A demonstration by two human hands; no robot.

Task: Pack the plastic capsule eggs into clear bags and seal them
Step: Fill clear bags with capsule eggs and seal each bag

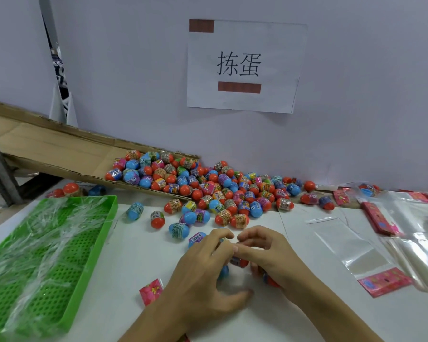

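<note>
While both hands cup a small cluster of eggs (240, 261) between them, left hand (203, 265) and right hand (272, 255) have fingers curled round it, fingertips nearly touching. Nearest clear bag (349, 245) lies flat just right of the right hand, long axis slanting away-left; right hand looks nearer. Loose egg pile (208, 186) lies beyond both.
</note>
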